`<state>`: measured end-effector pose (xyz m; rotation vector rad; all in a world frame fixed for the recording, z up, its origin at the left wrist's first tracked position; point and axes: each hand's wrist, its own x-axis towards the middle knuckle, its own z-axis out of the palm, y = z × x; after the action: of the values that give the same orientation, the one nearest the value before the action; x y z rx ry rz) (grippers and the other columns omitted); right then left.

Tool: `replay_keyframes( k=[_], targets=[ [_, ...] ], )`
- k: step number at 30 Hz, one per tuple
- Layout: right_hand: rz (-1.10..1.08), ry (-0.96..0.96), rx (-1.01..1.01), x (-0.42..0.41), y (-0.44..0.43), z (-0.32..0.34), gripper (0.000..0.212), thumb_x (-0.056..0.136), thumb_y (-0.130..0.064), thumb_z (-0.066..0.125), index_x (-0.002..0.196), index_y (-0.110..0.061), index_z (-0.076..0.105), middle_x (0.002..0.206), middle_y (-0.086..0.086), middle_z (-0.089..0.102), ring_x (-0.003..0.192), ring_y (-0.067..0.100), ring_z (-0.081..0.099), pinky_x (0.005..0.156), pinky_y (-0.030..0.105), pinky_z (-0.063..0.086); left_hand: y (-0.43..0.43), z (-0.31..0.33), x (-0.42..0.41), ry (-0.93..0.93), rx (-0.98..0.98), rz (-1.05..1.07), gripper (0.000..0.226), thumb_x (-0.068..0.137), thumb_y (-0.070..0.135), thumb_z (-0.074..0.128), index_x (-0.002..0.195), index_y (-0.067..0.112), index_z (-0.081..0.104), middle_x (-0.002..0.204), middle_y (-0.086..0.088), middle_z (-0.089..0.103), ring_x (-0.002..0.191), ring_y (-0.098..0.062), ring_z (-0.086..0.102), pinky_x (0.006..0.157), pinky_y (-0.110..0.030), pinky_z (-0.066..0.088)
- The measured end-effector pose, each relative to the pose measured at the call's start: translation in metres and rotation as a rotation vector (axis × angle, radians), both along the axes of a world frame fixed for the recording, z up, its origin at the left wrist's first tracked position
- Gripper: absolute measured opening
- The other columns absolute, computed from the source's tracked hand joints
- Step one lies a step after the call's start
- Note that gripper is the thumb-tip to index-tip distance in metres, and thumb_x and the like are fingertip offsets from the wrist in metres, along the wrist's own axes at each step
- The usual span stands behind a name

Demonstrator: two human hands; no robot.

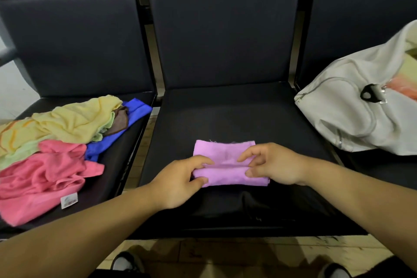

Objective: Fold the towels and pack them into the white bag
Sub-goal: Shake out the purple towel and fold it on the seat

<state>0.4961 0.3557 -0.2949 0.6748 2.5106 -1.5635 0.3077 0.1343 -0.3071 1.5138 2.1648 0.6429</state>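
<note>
**A:** What was cut off or hard to make out?

**B:** Nearest, the two shoes (126,263) on the floor were clipped by the bottom of the view. Farther off, the white bag (352,115) ran past the right edge of the view, so only part of its opening showed. Something orange and pale yellow sat inside, too blurred to name. In the pile, a brown cloth (120,118) was mostly buried.

**A:** And the grip on each side?

**B:** The left hand (180,185) had its grip closed on the left end of the purple towel (223,151), pinched between thumb and fingers. The right hand (275,165) pinched the right end the same way.

**A:** Where was that towel?

**B:** It lay flat on the middle seat (225,120), near the front edge and about midway across, spanning the gap between the two hands. The near flap was doubled over where the fingers held it. The far strip lay free beyond them.

**A:** And the rest?

**B:** A pink towel (45,176), a yellow towel (74,120) and a blue towel (133,110) were heaped on the left seat (106,165). The bag slumped on the right seat, well apart from the purple towel.
</note>
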Motion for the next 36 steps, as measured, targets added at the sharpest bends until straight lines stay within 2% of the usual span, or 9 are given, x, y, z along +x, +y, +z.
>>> replay_keyframes(
  k=[5,8,12,16,21,26,28,31,36],
  targets=[
    [-0.072,0.030,-0.182,0.006,0.008,0.010,0.021,0.078,-0.027,0.077,0.099,-0.031,0.078,0.086,-0.004,0.070,0.078,0.009,0.060,0.077,0.028,0.044,0.009,0.005,0.004,-0.217,0.105,0.145,0.039,0.097,0.018,0.061,0.127,0.042,0.053,0.119,0.017,0.065,0.112,-0.006,0.062,0.097,-0.029,0.051],
    [-0.014,0.041,-0.226,0.009,0.009,0.012,0.036,0.071,-0.039,0.083,0.106,-0.037,0.075,0.105,-0.011,0.074,0.101,0.007,0.068,0.093,0.026,0.049,0.015,0.002,0.002,-0.324,0.127,0.220,0.035,0.098,0.013,0.059,0.122,0.038,0.056,0.116,0.012,0.069,0.111,-0.010,0.064,0.095,-0.031,0.052],
    [0.082,-0.005,0.017,0.009,0.014,0.006,0.050,0.074,-0.023,0.086,0.117,-0.041,0.067,0.118,-0.018,0.066,0.108,0.005,0.065,0.094,0.024,0.053,0.021,0.003,0.002,-0.481,0.141,0.336,0.034,0.101,0.010,0.056,0.117,0.040,0.055,0.111,0.000,0.072,0.106,-0.016,0.068,0.088,-0.026,0.052],
    [-0.080,0.089,0.040,0.003,0.017,-0.010,0.040,0.081,-0.014,0.077,0.112,-0.037,0.067,0.109,-0.011,0.071,0.099,0.010,0.068,0.086,0.029,0.057,0.024,0.001,-0.001,-0.567,0.123,0.359,0.033,0.101,0.015,0.058,0.122,0.039,0.052,0.109,0.003,0.073,0.107,-0.015,0.069,0.089,-0.027,0.054],
    [-0.193,0.079,-0.105,-0.005,0.021,-0.025,0.035,0.086,-0.009,0.073,0.111,-0.033,0.065,0.106,0.000,0.070,0.089,0.015,0.068,0.069,0.028,0.057,0.024,0.001,-0.008,-0.396,0.019,0.233,0.069,0.086,0.011,0.075,0.137,0.043,0.041,0.116,0.010,0.069,0.107,-0.008,0.067,0.094,-0.028,0.055],
    [-0.266,0.080,-0.090,-0.015,0.024,-0.033,0.033,0.089,-0.012,0.073,0.113,-0.033,0.065,0.108,-0.002,0.069,0.094,0.016,0.069,0.070,0.030,0.058,0.030,-0.007,-0.015,-0.281,0.093,0.277,0.051,0.093,0.012,0.065,0.121,0.052,0.052,0.111,0.013,0.069,0.104,-0.005,0.064,0.086,-0.018,0.048],
    [-0.288,0.081,-0.050,-0.017,0.026,-0.037,0.039,0.089,-0.015,0.074,0.120,-0.037,0.066,0.116,-0.009,0.070,0.104,0.012,0.068,0.084,0.033,0.060,0.032,-0.009,-0.017,-0.259,0.099,0.271,0.039,0.095,0.013,0.063,0.115,0.046,0.058,0.110,0.017,0.069,0.102,-0.002,0.063,0.082,-0.013,0.045],
    [-0.297,0.075,0.097,-0.022,0.029,-0.040,0.045,0.089,-0.020,0.075,0.129,-0.037,0.066,0.124,-0.013,0.067,0.116,0.004,0.062,0.104,0.026,0.048,0.038,-0.013,-0.021,-0.220,0.093,0.317,0.024,0.098,0.017,0.060,0.108,0.039,0.061,0.101,0.014,0.068,0.094,-0.006,0.064,0.075,-0.017,0.045],
    [-0.265,-0.016,0.287,-0.033,0.032,-0.040,0.030,0.089,-0.033,0.073,0.119,-0.034,0.066,0.097,-0.010,0.070,0.091,0.005,0.066,0.080,0.020,0.049,0.050,-0.017,-0.023,-0.144,0.064,0.431,0.018,0.100,0.024,0.058,0.113,0.036,0.053,0.088,0.006,0.067,0.082,-0.010,0.065,0.067,-0.020,0.045]
  ],
)
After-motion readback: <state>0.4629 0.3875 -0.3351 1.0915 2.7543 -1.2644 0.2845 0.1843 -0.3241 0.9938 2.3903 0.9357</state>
